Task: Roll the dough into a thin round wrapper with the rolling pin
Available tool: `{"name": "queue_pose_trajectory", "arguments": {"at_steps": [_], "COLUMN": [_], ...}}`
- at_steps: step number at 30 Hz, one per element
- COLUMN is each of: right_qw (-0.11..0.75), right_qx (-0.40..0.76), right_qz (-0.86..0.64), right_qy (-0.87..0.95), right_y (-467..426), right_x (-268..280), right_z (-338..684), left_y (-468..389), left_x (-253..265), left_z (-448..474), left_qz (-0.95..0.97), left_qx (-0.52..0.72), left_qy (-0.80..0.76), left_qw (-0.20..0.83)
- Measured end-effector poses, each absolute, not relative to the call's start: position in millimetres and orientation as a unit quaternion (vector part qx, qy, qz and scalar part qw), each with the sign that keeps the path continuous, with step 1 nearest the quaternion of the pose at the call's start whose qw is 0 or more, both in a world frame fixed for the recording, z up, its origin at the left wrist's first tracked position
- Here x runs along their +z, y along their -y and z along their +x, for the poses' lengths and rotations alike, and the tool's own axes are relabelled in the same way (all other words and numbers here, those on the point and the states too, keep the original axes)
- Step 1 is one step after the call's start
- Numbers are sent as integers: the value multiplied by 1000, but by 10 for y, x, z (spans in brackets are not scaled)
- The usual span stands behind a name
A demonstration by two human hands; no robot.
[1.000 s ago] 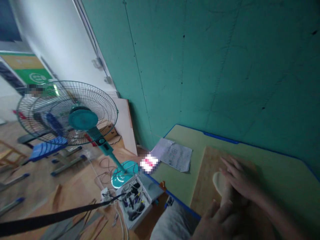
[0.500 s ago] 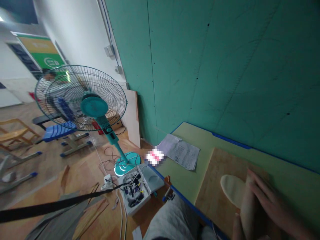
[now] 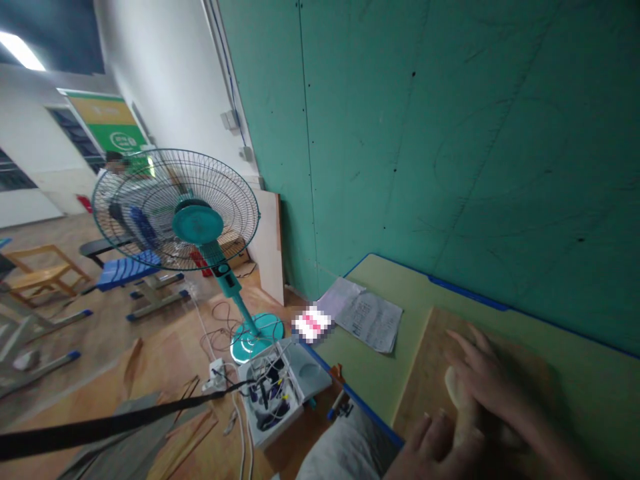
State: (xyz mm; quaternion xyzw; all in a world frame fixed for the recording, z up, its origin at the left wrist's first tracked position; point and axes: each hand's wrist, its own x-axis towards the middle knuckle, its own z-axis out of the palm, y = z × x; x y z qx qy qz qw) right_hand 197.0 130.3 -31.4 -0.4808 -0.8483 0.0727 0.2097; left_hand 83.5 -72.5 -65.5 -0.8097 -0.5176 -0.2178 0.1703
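On a wooden board [image 3: 425, 373] lies a flat pale oval of dough [image 3: 452, 385], mostly covered by my hands. A pale rolling pin [image 3: 466, 419] slants over it, largely hidden. My right hand [image 3: 483, 373] rests flat across the pin's far part, fingers stretched out past the dough towards the board's far side. Nearer to me, my left hand [image 3: 435, 450] is at the pin's near end, its fingers apart and pointing up the board. The bottom edge of the view cuts off part of this hand.
The board sits on a pale green table [image 3: 380, 287] with a blue edge, against a green wall [image 3: 370, 133]. Printed papers [image 3: 370, 317] lie to the left. A standing fan [image 3: 197, 223], a box of cables [image 3: 273, 393] and a person [image 3: 117, 183] are further left.
My right hand has moved left and forward over the dough, hiding most of it. My left hand has shifted left and shows more. The view has tilted slightly upward.
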Motion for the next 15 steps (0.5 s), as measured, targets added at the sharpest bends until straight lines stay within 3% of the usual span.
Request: {"name": "queue_pose_trajectory", "arguments": {"at_steps": [3, 6, 10, 15], "right_qw": [149, 109, 101, 110], "right_qx": [77, 120, 170, 172], "right_qz": [-472, -478, -513, -527], "right_qy": [865, 863, 835, 825], "right_y": [-1213, -1095, -991, -953], "right_x": [-120, 67, 174, 154], "right_z": [1821, 1861, 2111, 2470], "left_y": [772, 835, 855, 790], "left_x": [-603, -459, -275, -195], "left_z": [823, 880, 999, 1258], "left_qz": [-803, -825, -856, -892], "left_qx": [-224, -229, -216, -214], "left_qy": [521, 506, 470, 396], "left_qw": [185, 106, -9, -42]}}
